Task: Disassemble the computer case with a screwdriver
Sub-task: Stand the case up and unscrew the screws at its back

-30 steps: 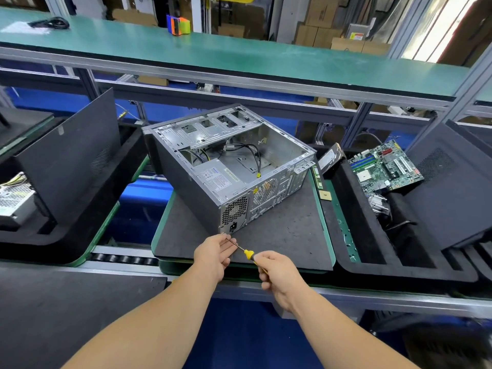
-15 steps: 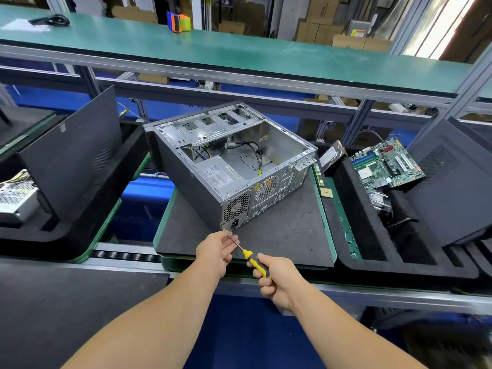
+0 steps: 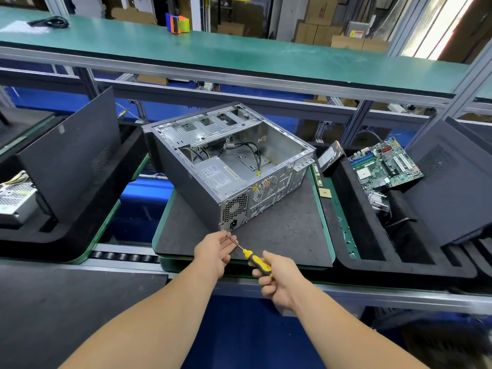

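Observation:
An open grey computer case point(image 3: 229, 166) lies on its side on a dark mat point(image 3: 287, 235), its rear panel with fan grilles and power socket facing me. A power supply and loose cables sit inside. My right hand point(image 3: 277, 280) grips the yellow-and-black handle of a screwdriver point(image 3: 255, 259). The thin shaft points up-left toward the case's lower rear corner. My left hand point(image 3: 215, 251) holds the shaft near its tip between fingers and thumb, just below that corner.
A green motherboard point(image 3: 383, 163) and a drive point(image 3: 330, 155) lie in a black foam tray point(image 3: 372, 251) on the right beside a black side panel point(image 3: 452, 182). Another black panel point(image 3: 72, 153) and a power supply point(image 3: 16, 198) sit at left. A green shelf point(image 3: 239, 54) runs overhead.
Both hands and the screwdriver have drawn slightly back toward me, away from the case's rear corner. The case has not moved.

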